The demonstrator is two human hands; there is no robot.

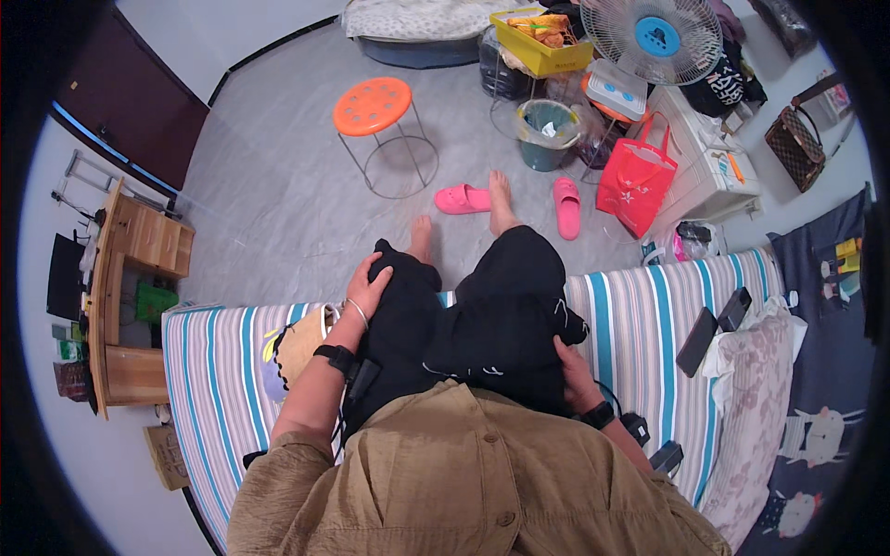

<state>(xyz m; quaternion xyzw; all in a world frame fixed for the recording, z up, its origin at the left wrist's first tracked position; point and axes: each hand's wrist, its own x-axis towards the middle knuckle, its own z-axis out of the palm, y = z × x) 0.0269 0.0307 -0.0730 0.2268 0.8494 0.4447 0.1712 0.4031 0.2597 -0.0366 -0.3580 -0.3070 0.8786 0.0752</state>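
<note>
I sit on a bed with a black garment spread over my lap and thighs. White cord-like lines show on its near part and at its right edge. My left hand, with a bangle and a black wristband, closes on the garment's left edge by my knee. At the right edge, my right hand grips the gathered cloth, its fingers partly hidden under the fabric. A dark band circles that wrist too. Where the garment ends and the dark clothing on my legs begins is hard to tell.
Striped bedding surrounds me, with a phone and a pillow on the right. Ahead are pink slippers, an orange stool, a bin, a red bag and a fan. A wooden desk stands left.
</note>
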